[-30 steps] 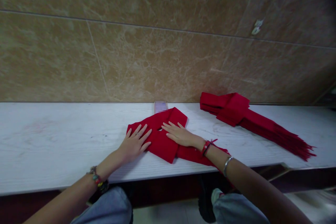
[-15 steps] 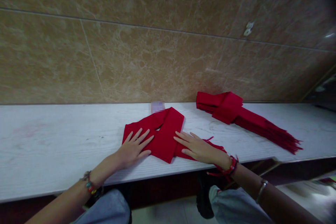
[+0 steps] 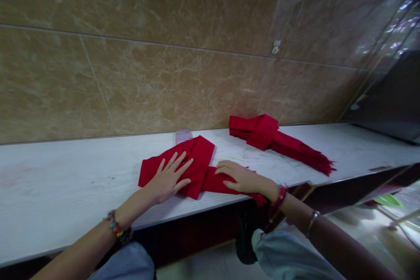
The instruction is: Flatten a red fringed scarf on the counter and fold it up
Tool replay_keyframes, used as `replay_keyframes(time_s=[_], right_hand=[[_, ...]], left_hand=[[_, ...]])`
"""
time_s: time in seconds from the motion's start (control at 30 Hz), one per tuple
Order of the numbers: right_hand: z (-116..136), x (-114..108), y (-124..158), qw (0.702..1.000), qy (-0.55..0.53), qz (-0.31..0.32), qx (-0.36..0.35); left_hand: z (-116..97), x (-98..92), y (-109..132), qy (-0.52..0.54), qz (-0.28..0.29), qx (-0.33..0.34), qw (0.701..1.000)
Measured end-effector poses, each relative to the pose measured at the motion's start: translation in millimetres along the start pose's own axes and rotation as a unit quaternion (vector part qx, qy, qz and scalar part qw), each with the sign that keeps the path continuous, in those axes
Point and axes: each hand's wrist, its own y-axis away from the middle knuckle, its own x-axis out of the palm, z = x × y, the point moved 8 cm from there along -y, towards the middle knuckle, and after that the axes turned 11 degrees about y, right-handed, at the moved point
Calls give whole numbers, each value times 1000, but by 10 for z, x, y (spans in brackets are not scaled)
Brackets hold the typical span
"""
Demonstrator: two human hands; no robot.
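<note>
A red scarf (image 3: 200, 151) lies folded on the white tabletop, its one end laid across the rest and a fringed tail stretching right to the front edge. My left hand (image 3: 167, 179) rests flat on the folded part with its fingers spread. Over the tail is my right hand (image 3: 244, 178), its fingers slightly bent and close together, the thumb apart; nothing shows in its grip. A second red scarf (image 3: 262, 131), folded into a band with a fringed tail, lies further right near the wall.
The narrow white tabletop (image 3: 65, 192) runs along a brown marble-tiled wall (image 3: 147, 83). A small pale purple packet (image 3: 183, 136) sits behind the nearer scarf. A dark grey panel (image 3: 390, 96) stands at the far right end. Below the front edge show a dark shelf space and my legs.
The view has turned right. My right hand has moved off the fold onto the tail and bent its fingers. The small gap in the folded scarf no longer shows.
</note>
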Motion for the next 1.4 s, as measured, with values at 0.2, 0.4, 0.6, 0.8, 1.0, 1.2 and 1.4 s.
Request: replay_keyframes(time_s=[0.2, 0.4, 0.6, 0.8, 1.0, 1.2, 1.4], right_hand=[[-135, 124, 137, 993, 72, 78, -56], [-1027, -54, 975, 983, 124, 123, 60], [-484, -345, 588, 999, 9, -23, 40], [-89, 33, 301, 993, 36, 70, -88], [-852, -87, 938, 990, 84, 113, 7], [-539, -492, 777, 999, 24, -13, 28], [130, -48, 315, 991, 20, 42, -127]], left_hand=[[228, 268, -104, 0, 59, -53, 997], [314, 277, -101, -10, 76, -89, 993], [-368, 102, -424, -40, -3, 37, 999], [-792, 454, -687, -18, 79, 112, 990], [-702, 527, -700, -14, 56, 112, 992], [-726, 522, -697, -11, 71, 106, 992], [-720, 508, -656, -9, 61, 116, 991]])
